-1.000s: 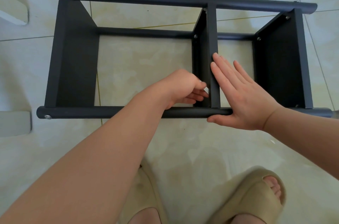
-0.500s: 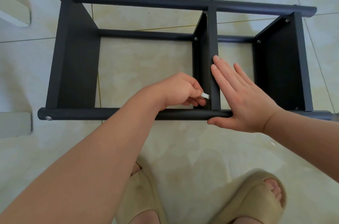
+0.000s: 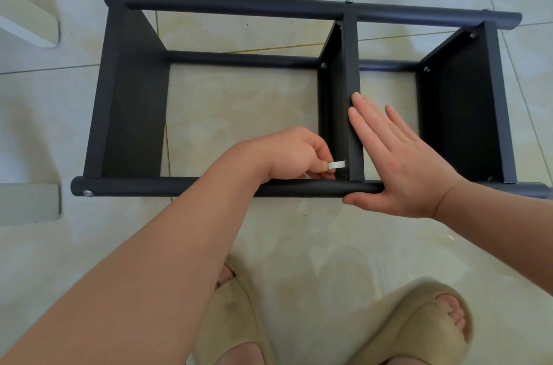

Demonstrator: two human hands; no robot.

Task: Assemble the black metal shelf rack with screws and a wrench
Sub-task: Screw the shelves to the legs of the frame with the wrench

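Black metal shelf rack point(image 3: 134, 113) lies on the tiled floor point(image 3: 299, 245), beneath both hands. Left hand point(image 3: 294, 155) pinches a small flat wrench point(image 3: 336, 165) (silver, tip at the middle panel's near corner). Right hand point(image 3: 398, 161) is flat, fingers straight, against the middle panel point(image 3: 351, 65), just right of the left hand.

The black metal shelf rack point(image 3: 134, 113) lies on its side, long round tubes running left to right with three flat panels upright between them. Silver screws point(image 3: 88, 193) show at the near tube's left end and the panels' far corners. A small flat silver wrench point(image 3: 336, 165) sits level at the middle panel's near corner, pinched in the left hand point(image 3: 294, 155).
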